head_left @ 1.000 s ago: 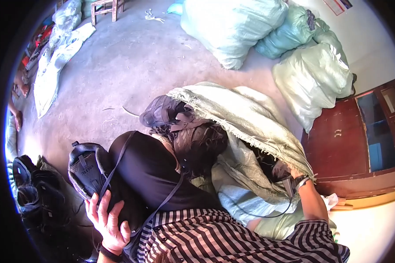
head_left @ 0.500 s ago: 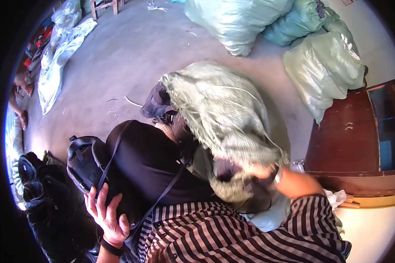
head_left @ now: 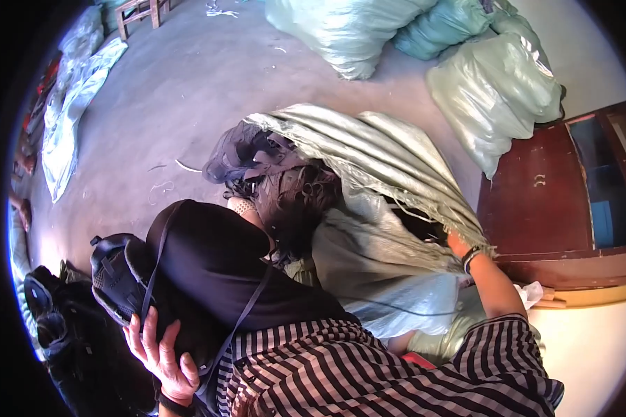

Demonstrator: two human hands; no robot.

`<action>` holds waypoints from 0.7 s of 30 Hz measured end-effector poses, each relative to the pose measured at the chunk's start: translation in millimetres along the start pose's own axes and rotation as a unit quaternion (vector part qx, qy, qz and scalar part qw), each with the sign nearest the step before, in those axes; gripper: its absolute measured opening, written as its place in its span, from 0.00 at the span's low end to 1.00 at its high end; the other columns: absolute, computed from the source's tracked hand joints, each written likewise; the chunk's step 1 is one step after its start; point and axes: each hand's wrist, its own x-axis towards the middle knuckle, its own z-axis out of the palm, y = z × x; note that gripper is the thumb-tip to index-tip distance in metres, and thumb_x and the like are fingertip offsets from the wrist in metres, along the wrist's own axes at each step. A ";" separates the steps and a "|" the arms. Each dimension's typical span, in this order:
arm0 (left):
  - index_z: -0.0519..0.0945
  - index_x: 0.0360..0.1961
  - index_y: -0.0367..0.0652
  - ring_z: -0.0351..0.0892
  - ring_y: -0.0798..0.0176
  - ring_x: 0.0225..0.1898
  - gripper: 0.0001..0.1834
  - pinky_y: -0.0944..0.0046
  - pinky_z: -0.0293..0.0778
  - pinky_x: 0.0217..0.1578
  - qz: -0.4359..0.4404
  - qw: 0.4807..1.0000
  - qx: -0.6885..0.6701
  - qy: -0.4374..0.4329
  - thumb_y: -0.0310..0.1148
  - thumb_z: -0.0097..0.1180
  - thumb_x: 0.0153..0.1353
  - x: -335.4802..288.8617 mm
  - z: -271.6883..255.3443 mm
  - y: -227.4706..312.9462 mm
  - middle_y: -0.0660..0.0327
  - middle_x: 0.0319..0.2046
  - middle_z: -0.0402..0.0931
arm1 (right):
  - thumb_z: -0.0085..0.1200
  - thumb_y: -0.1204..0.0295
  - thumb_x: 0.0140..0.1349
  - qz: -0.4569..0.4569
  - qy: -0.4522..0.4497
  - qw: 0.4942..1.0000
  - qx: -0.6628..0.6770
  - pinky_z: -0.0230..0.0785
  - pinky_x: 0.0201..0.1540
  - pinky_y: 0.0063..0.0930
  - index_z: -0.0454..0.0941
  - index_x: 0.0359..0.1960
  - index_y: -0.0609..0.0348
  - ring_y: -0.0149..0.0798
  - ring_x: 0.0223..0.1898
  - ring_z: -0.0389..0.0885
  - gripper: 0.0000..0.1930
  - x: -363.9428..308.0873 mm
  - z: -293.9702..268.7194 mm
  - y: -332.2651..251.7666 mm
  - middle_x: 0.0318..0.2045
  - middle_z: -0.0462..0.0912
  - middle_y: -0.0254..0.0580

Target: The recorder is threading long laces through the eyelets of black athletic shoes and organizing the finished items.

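Note:
My right hand [head_left: 460,244] is closed on the frayed rim of a pale woven sack [head_left: 396,156], pulling it out to the right. The sack's mouth gapes, and a pile of dark shoes [head_left: 292,194] with laces lies at its left end. My left hand [head_left: 163,354] is curled against a black shoe [head_left: 125,274], holding it beside my left thigh. Its fingers are bent and the thumb lies near the shoe's side; part of the grip is hidden. A black apron [head_left: 209,257] with straps covers my lap.
More black shoes [head_left: 55,320] are heaped at the lower left. Large filled sacks [head_left: 497,90] stand at the back right, near a dark red cabinet [head_left: 535,194]. Plastic sheeting [head_left: 83,111] lies at the far left, by a wooden stool [head_left: 140,15]. Another person's foot [head_left: 24,212] shows at the left edge.
My right hand has moved right and slightly up, drawing the sack's rim outward and spreading its mouth. More dark shoes show now. My left hand keeps its hold on the black shoe.

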 end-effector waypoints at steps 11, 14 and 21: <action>0.77 0.43 0.41 0.52 0.43 0.65 0.31 0.41 0.42 0.63 -0.006 1.000 0.023 -0.010 0.55 0.29 0.65 2.7 -0.6 2.4 0.51 0.59 0.64 | 0.54 0.65 0.48 0.124 -0.539 0.821 0.141 0.72 0.39 0.33 0.82 0.35 0.59 0.46 0.37 0.81 0.15 22.5 -22.7 23.8 0.29 0.82 0.50; 0.77 0.43 0.41 0.52 0.43 0.65 0.31 0.41 0.42 0.63 -0.003 1.000 0.021 -0.014 0.55 0.28 0.65 -1.0 -0.8 -0.5 0.51 0.59 0.64 | 0.54 0.68 0.50 0.297 -0.327 0.837 0.322 0.69 0.33 0.36 0.76 0.35 0.57 0.43 0.31 0.75 0.11 21.8 48.5 64.7 0.28 0.76 0.43; 0.76 0.44 0.41 0.51 0.43 0.65 0.31 0.42 0.42 0.64 -0.003 0.999 0.035 -0.021 0.55 0.28 0.65 0.0 -2.7 1.5 0.51 0.60 0.64 | 0.54 0.49 0.50 0.225 -0.436 0.866 0.095 0.63 0.56 0.40 0.73 0.52 0.64 0.57 0.50 0.74 0.34 23.1 40.3 -8.2 0.50 0.75 0.60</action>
